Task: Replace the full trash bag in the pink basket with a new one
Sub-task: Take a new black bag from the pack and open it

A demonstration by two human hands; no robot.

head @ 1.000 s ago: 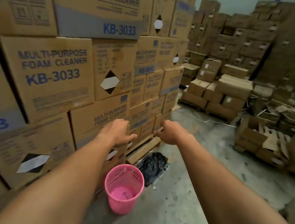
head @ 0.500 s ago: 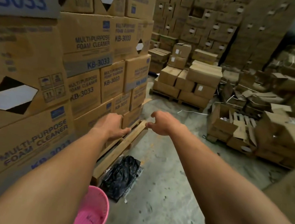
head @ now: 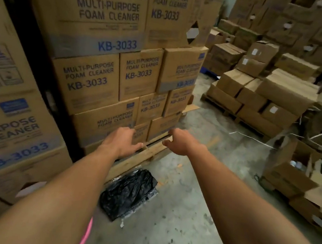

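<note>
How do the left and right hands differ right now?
The left hand is flatter, fingers nearly straight; the right hand has fingers loosely curled. The left hand shows against the boxes, the right hand mostly against the floor beside them. Both are empty and stretched forward.

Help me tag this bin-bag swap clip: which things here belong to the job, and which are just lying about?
Job: pink basket (sliver at bottom edge), black bags on the floor, left hand, right hand, both empty.
Lying about: foam cleaner cartons, wooden pallet, torn boxes at right.

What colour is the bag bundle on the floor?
Glossy black: the bag bundle, head view.
</note>
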